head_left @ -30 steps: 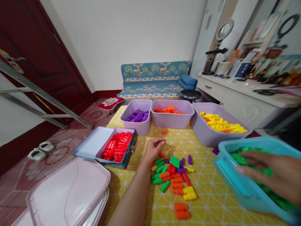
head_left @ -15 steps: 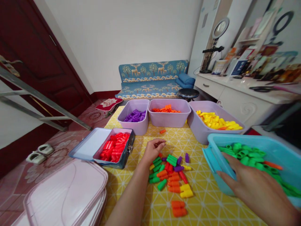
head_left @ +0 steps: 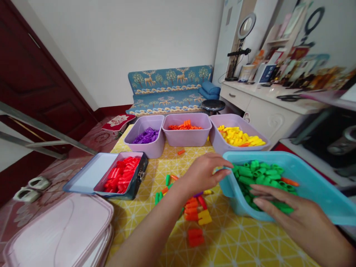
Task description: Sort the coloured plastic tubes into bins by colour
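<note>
My left hand (head_left: 204, 171) reaches to the right across a heap of mixed coloured plastic pieces (head_left: 194, 211) on the yellow tablecloth. Its fingertips are pinched at the near left rim of the teal bin (head_left: 314, 207); what they hold, if anything, is hidden. My right hand (head_left: 280, 204) lies flat with fingers stretched out over the green pieces (head_left: 258, 174) inside that bin. One orange piece (head_left: 290, 181) lies among the green ones.
Three lilac bins stand at the back: purple pieces (head_left: 146, 136), orange pieces (head_left: 185, 127), yellow pieces (head_left: 240, 136). A blue tin of red pieces (head_left: 122, 175) sits at the left, pink lids (head_left: 58, 230) at the near left. A loose orange piece (head_left: 181, 151) lies by the bins.
My left hand has moved right from the heap to the teal bin's rim. My right hand has slid into the bin over the green pieces. The view has shifted right.
</note>
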`<state>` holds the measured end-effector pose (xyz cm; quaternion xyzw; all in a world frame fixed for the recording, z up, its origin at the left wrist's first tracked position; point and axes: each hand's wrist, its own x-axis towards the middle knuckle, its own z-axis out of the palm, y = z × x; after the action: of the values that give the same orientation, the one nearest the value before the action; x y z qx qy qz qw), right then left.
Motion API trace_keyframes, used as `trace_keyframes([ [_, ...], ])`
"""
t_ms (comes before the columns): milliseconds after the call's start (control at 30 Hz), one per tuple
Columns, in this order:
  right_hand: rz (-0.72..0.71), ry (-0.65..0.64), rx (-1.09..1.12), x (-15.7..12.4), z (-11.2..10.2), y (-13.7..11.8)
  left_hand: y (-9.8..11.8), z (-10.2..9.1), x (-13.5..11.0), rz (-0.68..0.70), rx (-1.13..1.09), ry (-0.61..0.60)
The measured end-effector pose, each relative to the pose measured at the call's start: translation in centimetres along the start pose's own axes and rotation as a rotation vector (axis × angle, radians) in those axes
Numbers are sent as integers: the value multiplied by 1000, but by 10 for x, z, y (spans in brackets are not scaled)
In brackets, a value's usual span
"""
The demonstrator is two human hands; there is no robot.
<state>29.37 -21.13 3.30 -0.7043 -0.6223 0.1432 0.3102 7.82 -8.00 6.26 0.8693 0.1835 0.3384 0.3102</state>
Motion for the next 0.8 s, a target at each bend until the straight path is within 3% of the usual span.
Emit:
trace_keyframes([
  [100,140,131,-25,0,-30,23,8,22,29,121,51,-133],
  [200,230,165,-151,3,-56,39,3,45,55,169,105,-248],
  [267,232,182,-325,6,-67,45,-3,60,69,167,148,-321],
  [333,145,203,-524,13,-72,47,-10,73,80,155,185,-382],
  [467,-129,82,-836,37,-71,46,-18,91,90,102,209,-431],
  [600,-253,-110,-1047,61,-61,48,-19,96,89,78,244,-460],
  [800,-397,-50,-1130,77,-40,71,-18,96,87,104,394,-556],
])
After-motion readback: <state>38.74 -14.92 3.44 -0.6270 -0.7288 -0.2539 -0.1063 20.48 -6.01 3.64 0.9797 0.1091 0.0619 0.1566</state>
